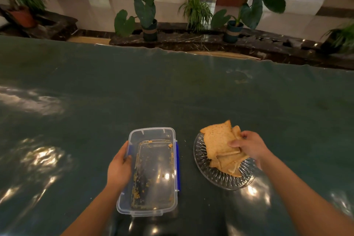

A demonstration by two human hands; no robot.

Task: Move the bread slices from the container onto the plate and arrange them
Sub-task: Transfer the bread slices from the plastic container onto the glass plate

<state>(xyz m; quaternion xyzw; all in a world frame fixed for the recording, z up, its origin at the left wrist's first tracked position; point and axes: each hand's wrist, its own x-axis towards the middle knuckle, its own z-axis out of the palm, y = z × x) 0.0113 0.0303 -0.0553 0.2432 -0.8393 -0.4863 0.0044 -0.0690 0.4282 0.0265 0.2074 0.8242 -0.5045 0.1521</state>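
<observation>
A clear plastic container point(153, 170) with blue side clips lies on the table in front of me, holding only crumbs. My left hand point(119, 168) grips its left wall. To its right stands a cut-glass plate point(214, 176) with several bread slices point(228, 161) piled on it. My right hand point(249, 146) pinches the top bread slice point(216, 140), which is tilted above the pile, its far corner sticking out past the plate's rim.
The table point(172, 92) has a glossy dark green cover with bright light reflections. Beyond its far edge runs a dark stone ledge with potted plants point(147, 13), then a tiled floor and doors.
</observation>
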